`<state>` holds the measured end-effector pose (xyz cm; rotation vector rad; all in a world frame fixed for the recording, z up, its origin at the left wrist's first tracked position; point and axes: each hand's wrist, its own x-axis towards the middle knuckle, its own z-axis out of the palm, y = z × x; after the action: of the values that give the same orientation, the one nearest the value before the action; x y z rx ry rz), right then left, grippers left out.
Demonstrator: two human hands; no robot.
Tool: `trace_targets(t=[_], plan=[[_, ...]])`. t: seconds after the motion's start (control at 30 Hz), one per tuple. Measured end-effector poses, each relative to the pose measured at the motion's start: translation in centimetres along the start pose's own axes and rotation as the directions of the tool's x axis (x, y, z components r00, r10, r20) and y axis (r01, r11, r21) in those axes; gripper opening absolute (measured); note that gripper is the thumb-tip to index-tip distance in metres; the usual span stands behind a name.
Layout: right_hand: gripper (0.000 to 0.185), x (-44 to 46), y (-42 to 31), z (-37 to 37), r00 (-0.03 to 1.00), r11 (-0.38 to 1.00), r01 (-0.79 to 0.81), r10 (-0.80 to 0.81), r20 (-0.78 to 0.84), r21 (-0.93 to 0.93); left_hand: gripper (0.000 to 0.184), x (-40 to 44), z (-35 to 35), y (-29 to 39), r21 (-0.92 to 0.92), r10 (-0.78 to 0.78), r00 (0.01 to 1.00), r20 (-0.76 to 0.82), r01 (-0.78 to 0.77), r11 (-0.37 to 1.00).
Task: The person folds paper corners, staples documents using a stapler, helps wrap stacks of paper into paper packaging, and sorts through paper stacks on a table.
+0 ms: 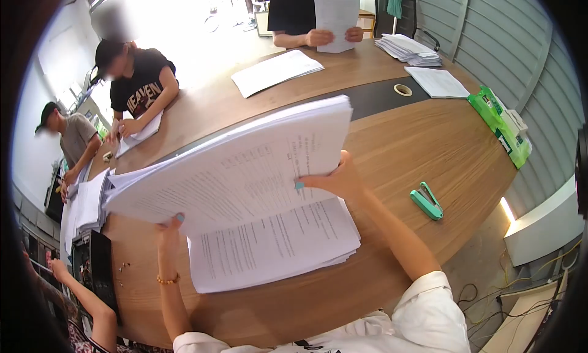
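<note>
Both my hands hold up a thick stack of printed paper (239,163), tilted with a printed side toward me. My left hand (169,229) grips its lower left corner, thumb on the front. At the right edge, my right hand (335,178) pinches it, thumb across the print and fingers hidden behind. Beneath it, a second stack of printed sheets (275,249) lies on the wooden table (392,154), its upper part covered by the raised stack. A mint-green stapler (427,201) rests to the right of my right forearm.
More paper piles (92,200) stand at the left, beside a black box (98,267). Across the table, a person (300,16) holds sheets; other people work at the left. A tape roll (402,90) and green wipes pack (499,126) lie toward the right. Cables (490,298) run along the floor.
</note>
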<state>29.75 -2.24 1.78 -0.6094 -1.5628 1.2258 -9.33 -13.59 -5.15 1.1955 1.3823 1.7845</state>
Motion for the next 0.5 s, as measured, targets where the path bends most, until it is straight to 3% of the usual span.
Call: trace_targets(t=[0.07,0.1,0.17,0.2,0.27,0.33,0.5], plan=[[0.02,0.4,-0.3,-0.1,0.997,0.997,0.07,-0.07,0.023,-0.011,0.063,0.3,0.1,-0.2,-0.172,0.021,0.998,-0.065,-0.032,0.985],[0.02,0.4,-0.9,0.1,0.996,0.996,0.086,-0.087,0.032,0.007,0.063,0.6,-0.1,0.1,-0.175,0.022,0.998,-0.055,-0.032,0.984],[0.02,0.4,-0.9,0.1,0.994,0.995,0.096,-0.097,0.039,0.023,0.062,1.0,-0.5,1.4,-0.152,0.096,0.985,0.147,-0.074,0.986],[0.02,0.4,-0.5,0.0,0.998,0.999,0.037,-0.038,0.042,0.026,0.062,0.7,0.4,1.5,-0.154,0.095,0.985,0.146,-0.073,0.985],[0.02,0.5,-0.3,0.0,0.999,0.999,-0.015,0.013,0.045,0.029,0.057,0.2,2.8,1.6,-0.159,0.008,0.998,-0.066,-0.018,0.987],[0.02,0.7,-0.2,0.0,0.993,0.993,0.113,-0.113,0.038,0.019,0.054,0.0,3.0,3.4,-0.141,0.061,0.997,-0.054,-0.068,0.988],[0.022,0.2,0.5,-0.4,0.996,0.998,0.062,-0.063,0.065,0.016,0.046,-0.2,1.4,2.1,-0.022,0.09,0.996,-0.01,-0.091,0.996]])
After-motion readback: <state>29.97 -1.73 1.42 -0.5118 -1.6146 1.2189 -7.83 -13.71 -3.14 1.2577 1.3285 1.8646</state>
